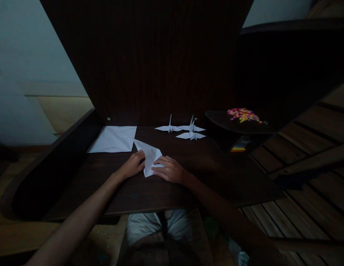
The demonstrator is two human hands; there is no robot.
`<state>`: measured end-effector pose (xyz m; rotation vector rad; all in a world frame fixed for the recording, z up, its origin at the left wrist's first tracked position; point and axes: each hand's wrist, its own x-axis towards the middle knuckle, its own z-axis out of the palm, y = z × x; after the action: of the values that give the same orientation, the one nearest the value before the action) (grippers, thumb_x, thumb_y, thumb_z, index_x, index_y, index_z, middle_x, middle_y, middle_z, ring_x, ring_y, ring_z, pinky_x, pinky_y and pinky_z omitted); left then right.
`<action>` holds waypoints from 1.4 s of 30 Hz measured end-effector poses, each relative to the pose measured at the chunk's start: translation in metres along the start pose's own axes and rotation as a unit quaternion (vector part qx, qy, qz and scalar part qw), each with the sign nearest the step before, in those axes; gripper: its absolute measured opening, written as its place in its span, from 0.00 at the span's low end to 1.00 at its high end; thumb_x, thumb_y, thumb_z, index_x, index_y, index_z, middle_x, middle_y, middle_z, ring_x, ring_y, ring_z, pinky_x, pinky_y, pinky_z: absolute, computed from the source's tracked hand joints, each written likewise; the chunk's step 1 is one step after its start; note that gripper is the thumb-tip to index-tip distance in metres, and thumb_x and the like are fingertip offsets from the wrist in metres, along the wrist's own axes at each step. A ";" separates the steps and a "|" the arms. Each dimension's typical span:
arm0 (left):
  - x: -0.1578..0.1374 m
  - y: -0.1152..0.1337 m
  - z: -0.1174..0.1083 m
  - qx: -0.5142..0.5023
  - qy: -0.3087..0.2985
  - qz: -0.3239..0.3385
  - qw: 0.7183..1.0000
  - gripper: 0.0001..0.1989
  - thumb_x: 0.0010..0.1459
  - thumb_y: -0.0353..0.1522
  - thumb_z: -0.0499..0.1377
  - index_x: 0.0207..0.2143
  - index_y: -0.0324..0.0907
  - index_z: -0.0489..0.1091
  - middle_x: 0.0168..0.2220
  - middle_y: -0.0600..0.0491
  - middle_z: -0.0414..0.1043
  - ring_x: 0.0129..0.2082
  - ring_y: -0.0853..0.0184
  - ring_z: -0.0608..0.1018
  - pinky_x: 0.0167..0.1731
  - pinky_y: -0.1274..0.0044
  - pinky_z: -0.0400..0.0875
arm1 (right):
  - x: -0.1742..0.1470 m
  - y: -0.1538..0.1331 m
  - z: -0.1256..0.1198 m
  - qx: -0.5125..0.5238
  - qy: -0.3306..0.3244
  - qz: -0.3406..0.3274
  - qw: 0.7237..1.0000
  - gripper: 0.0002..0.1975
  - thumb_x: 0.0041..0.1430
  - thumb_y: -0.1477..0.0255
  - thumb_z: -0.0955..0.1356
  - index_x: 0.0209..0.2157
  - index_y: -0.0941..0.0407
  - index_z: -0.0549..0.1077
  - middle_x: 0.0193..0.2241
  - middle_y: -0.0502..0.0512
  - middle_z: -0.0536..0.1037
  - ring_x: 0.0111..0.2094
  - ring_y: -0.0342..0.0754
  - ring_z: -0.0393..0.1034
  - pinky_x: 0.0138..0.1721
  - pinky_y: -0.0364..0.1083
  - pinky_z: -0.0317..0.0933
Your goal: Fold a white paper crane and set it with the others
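A partly folded sheet of white paper lies on the dark desk in front of me, one long point aimed up and left. My left hand has its fingers curled over the paper's left edge, the fingertips partly hidden. On the right side, my right hand grips a folded flap between its thumb and extended fingers. Beyond the hands stand several white paper cranes, wings spread and necks up. To the left lies a stack or sheet of creased white paper, close to the folded piece's tip.
A raised shelf at the right carries a heap of small colourful pieces. Under it sits a stack with yellow and orange edges. A tall dark panel closes the back, and a low side wall bounds the left.
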<state>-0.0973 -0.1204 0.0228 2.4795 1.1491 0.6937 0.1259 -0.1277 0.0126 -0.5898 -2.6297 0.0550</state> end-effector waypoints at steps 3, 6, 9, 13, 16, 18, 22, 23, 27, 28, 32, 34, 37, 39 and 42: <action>0.001 0.005 0.001 -0.027 0.012 -0.006 1.000 0.10 0.57 0.28 0.50 0.30 0.40 0.71 0.31 0.50 0.73 0.34 0.64 0.75 0.39 0.74 0.70 | 0.001 -0.001 -0.001 0.024 -0.015 -0.008 1.000 0.12 0.65 0.68 0.63 0.42 0.54 0.77 0.45 0.58 0.77 0.47 0.49 0.68 0.46 0.49 0.62; 0.000 0.007 0.001 -0.047 0.016 -0.019 0.999 0.10 0.55 0.28 0.50 0.31 0.40 0.72 0.32 0.50 0.74 0.35 0.64 0.76 0.40 0.74 0.70 | 0.001 -0.002 -0.001 0.050 -0.013 0.001 0.999 0.12 0.64 0.70 0.63 0.42 0.55 0.77 0.45 0.57 0.77 0.47 0.49 0.69 0.48 0.49 0.62; -0.002 0.009 -0.002 -0.088 0.008 -0.008 0.996 0.14 0.50 0.29 0.53 0.39 0.38 0.73 0.42 0.47 0.75 0.43 0.59 0.76 0.47 0.70 0.69 | 0.000 -0.001 -0.001 0.078 0.002 0.008 0.997 0.12 0.63 0.75 0.63 0.43 0.56 0.77 0.45 0.57 0.77 0.47 0.49 0.69 0.50 0.50 0.62; -0.001 0.015 -0.005 -0.113 -0.002 -0.016 0.993 0.14 0.53 0.36 0.57 0.40 0.38 0.74 0.42 0.47 0.76 0.43 0.58 0.76 0.47 0.70 0.69 | -0.002 0.003 0.002 0.084 0.036 0.031 0.995 0.13 0.61 0.76 0.62 0.40 0.57 0.78 0.44 0.58 0.78 0.46 0.49 0.68 0.48 0.49 0.64; 0.002 0.018 -0.002 -0.102 0.023 -0.066 0.992 0.14 0.55 0.40 0.58 0.35 0.39 0.75 0.37 0.49 0.77 0.38 0.61 0.76 0.43 0.71 0.70 | -0.004 0.008 0.004 0.041 0.059 0.086 0.994 0.11 0.60 0.72 0.65 0.39 0.57 0.78 0.43 0.58 0.78 0.45 0.52 0.67 0.46 0.51 0.63; 0.004 0.017 0.001 -0.110 0.032 -0.077 0.990 0.14 0.57 0.41 0.58 0.32 0.39 0.76 0.36 0.49 0.77 0.37 0.62 0.76 0.42 0.72 0.70 | -0.005 0.010 0.005 0.017 0.062 0.117 0.991 0.12 0.58 0.68 0.66 0.41 0.57 0.78 0.44 0.59 0.77 0.46 0.53 0.66 0.46 0.53 0.62; 0.004 0.009 0.004 -0.127 0.000 -0.041 0.991 0.15 0.59 0.40 0.56 0.30 0.40 0.77 0.36 0.50 0.77 0.42 0.61 0.75 0.45 0.72 0.69 | -0.006 0.011 0.005 -0.001 0.049 0.148 0.988 0.19 0.57 0.65 0.67 0.48 0.60 0.74 0.50 0.61 0.75 0.50 0.56 0.63 0.48 0.55 0.61; 0.003 0.007 0.005 -0.128 -0.005 -0.036 0.991 0.15 0.60 0.40 0.56 0.28 0.41 0.77 0.36 0.50 0.77 0.42 0.61 0.75 0.45 0.72 0.69 | -0.006 0.011 0.004 -0.003 0.042 0.154 0.987 0.20 0.57 0.65 0.67 0.49 0.60 0.74 0.51 0.61 0.74 0.52 0.56 0.63 0.49 0.55 0.60; 0.002 0.004 0.005 -0.129 -0.010 -0.025 0.991 0.17 0.61 0.39 0.55 0.25 0.41 0.76 0.35 0.51 0.77 0.42 0.63 0.75 0.45 0.73 0.69 | -0.005 0.010 0.004 0.000 0.014 0.175 0.984 0.23 0.57 0.65 0.66 0.53 0.59 0.71 0.56 0.60 0.70 0.55 0.58 0.59 0.51 0.56 0.58; 0.002 0.004 0.005 -0.128 -0.009 -0.020 0.992 0.17 0.61 0.38 0.55 0.24 0.41 0.76 0.35 0.51 0.77 0.42 0.63 0.75 0.45 0.73 0.68 | -0.005 0.010 0.004 0.002 0.010 0.180 0.984 0.24 0.58 0.64 0.66 0.54 0.59 0.70 0.56 0.60 0.70 0.55 0.58 0.59 0.51 0.56 0.58; 0.003 0.007 0.003 -0.113 -0.012 0.007 0.993 0.17 0.62 0.37 0.54 0.23 0.41 0.75 0.35 0.51 0.77 0.41 0.64 0.74 0.45 0.73 0.67 | -0.004 0.009 0.003 0.001 0.002 0.196 0.981 0.27 0.57 0.63 0.66 0.56 0.60 0.68 0.57 0.59 0.69 0.55 0.59 0.58 0.52 0.57 0.57; 0.003 0.008 0.003 -0.102 -0.013 0.015 0.995 0.18 0.62 0.36 0.53 0.23 0.40 0.74 0.32 0.52 0.77 0.38 0.64 0.74 0.44 0.73 0.68 | -0.003 0.008 0.003 -0.002 -0.001 0.204 0.979 0.27 0.57 0.63 0.66 0.56 0.60 0.68 0.57 0.59 0.68 0.55 0.59 0.57 0.52 0.57 0.56; 0.002 0.008 0.003 -0.087 -0.012 0.021 0.996 0.18 0.62 0.35 0.53 0.22 0.40 0.73 0.31 0.52 0.76 0.37 0.65 0.74 0.44 0.73 0.68 | -0.003 0.008 0.001 0.000 -0.010 0.212 0.977 0.27 0.57 0.62 0.66 0.56 0.59 0.68 0.58 0.58 0.68 0.56 0.59 0.56 0.53 0.57 0.56; 0.001 0.009 0.004 -0.078 -0.011 0.019 0.997 0.15 0.61 0.35 0.54 0.24 0.40 0.73 0.33 0.51 0.76 0.39 0.64 0.74 0.44 0.73 0.68 | -0.003 0.008 0.000 0.003 -0.016 0.213 0.977 0.27 0.58 0.62 0.66 0.57 0.59 0.68 0.58 0.58 0.67 0.56 0.59 0.56 0.53 0.57 0.56; 0.000 0.010 0.005 -0.056 -0.007 -0.003 0.998 0.11 0.58 0.34 0.56 0.27 0.39 0.73 0.34 0.49 0.75 0.40 0.62 0.74 0.43 0.73 0.69 | -0.002 0.008 -0.001 0.004 -0.024 0.215 0.976 0.28 0.58 0.61 0.66 0.57 0.59 0.67 0.59 0.57 0.66 0.57 0.59 0.55 0.54 0.58 0.55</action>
<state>-0.0882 -0.1268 0.0234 2.3834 1.0832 0.7179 0.1312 -0.1217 0.0118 -1.1553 -2.4971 0.2144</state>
